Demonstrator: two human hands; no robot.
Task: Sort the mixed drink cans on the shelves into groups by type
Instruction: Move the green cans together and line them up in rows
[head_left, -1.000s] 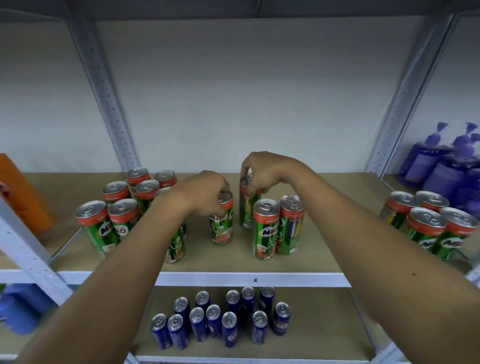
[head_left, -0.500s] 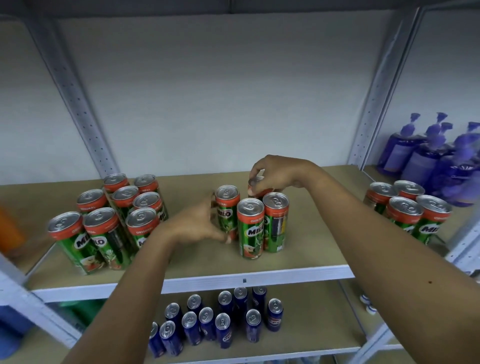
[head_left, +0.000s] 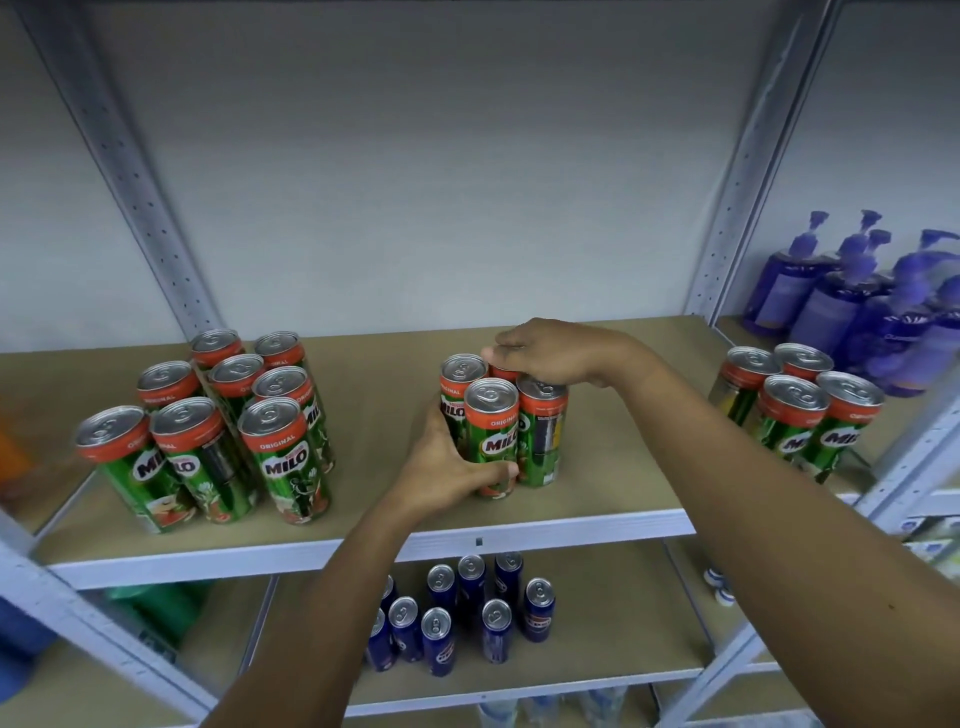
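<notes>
On the upper shelf (head_left: 597, 512): cluster of four cans (head_left: 491, 434) at centre, left hand (head_left: 447, 467) against its 7 o'clock side, right hand (head_left: 550, 353) on top at 1 o'clock. Group of eight cans (head_left: 223, 426) well apart at 9 o'clock; four more cans (head_left: 795, 410) at 3 o'clock, pump bottles (head_left: 857, 306) behind them. Below, at 6 o'clock, small cans (head_left: 457, 613) on the lower shelf (head_left: 623, 623).

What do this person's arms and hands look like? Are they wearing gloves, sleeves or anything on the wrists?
Both arms are bare as far as the picture shows: no sleeves in view. The left hand and the right hand have no gloves, and I see no watch, bracelet or ring on either. The right forearm has a few small dark marks. No tools or straps are attached.
</notes>
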